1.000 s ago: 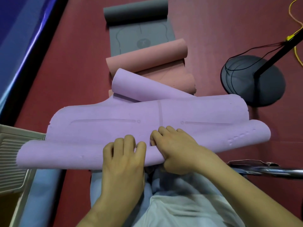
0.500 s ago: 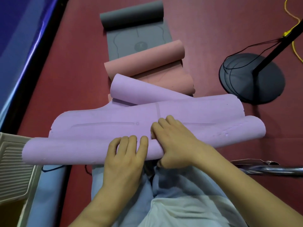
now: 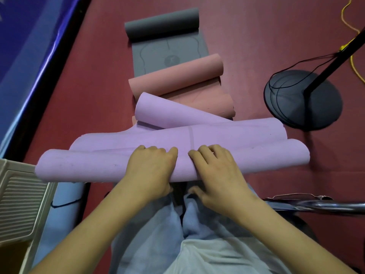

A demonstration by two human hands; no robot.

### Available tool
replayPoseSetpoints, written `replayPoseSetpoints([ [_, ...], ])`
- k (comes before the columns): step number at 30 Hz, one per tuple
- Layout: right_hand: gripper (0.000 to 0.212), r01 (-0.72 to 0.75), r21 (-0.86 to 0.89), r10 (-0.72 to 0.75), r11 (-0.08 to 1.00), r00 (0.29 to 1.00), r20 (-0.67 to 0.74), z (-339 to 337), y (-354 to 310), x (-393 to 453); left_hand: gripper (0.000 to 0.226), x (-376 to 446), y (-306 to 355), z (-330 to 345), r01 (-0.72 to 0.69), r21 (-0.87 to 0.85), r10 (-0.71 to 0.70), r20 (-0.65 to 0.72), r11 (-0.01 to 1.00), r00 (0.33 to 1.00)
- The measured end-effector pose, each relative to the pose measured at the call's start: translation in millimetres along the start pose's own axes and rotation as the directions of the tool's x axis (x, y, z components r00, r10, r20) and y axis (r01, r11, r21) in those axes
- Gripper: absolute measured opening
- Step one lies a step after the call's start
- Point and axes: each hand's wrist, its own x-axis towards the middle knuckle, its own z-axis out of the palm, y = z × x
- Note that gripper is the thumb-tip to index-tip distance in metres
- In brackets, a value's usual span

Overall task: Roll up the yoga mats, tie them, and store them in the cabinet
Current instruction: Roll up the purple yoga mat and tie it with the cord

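A purple yoga mat point(image 3: 227, 133) lies across the red floor in front of my knees, its near end wound into a thick roll point(image 3: 83, 165). My left hand point(image 3: 152, 171) and my right hand point(image 3: 215, 171) sit side by side on the middle of that roll, fingers curled over its top. The right thumb is tucked under the near side. The mat's far end curls up loosely point(image 3: 167, 113). Behind it lie a pink mat point(image 3: 177, 76) and a grey mat point(image 3: 162, 22), each partly rolled at its far end.
A black round stand base point(image 3: 308, 103) with a pole and black cable stands at the right, with a yellow cable point(image 3: 353, 62) beyond it. A beige ribbed plastic piece point(image 3: 21, 198) is at the lower left, a blue padded edge point(image 3: 29, 46) along the left, and a chrome tube point(image 3: 325, 205) at the right.
The roll has turned away from me and grown thicker. Both hands have shifted forward over its top, and the flat stretch of purple mat is shorter.
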Motion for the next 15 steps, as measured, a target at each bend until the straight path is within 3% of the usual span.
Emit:
replayPoseSetpoints([
  [3,0.065,-0.064,-0.073,0.059,0.995,0.996,-0.061,12,-2,8,0.039,1,-2,-3,-0.003,-0.015,0.003,-0.019,1.0,1.0],
  [7,0.066,-0.076,-0.124,0.067,0.989,0.995,-0.074,14,-2,23,0.043,-5,-1,5,0.036,-0.068,-0.041,-0.075,0.997,0.996],
  [12,0.066,-0.038,-0.136,0.037,0.99,0.999,-0.006,10,-1,29,0.052,-14,7,21,0.111,-0.08,-0.128,-0.246,0.991,0.961],
  [15,0.061,0.022,-0.121,-0.005,0.992,0.99,0.139,-3,1,36,0.052,-18,9,20,0.11,-0.101,-0.137,-0.329,0.989,0.934],
])
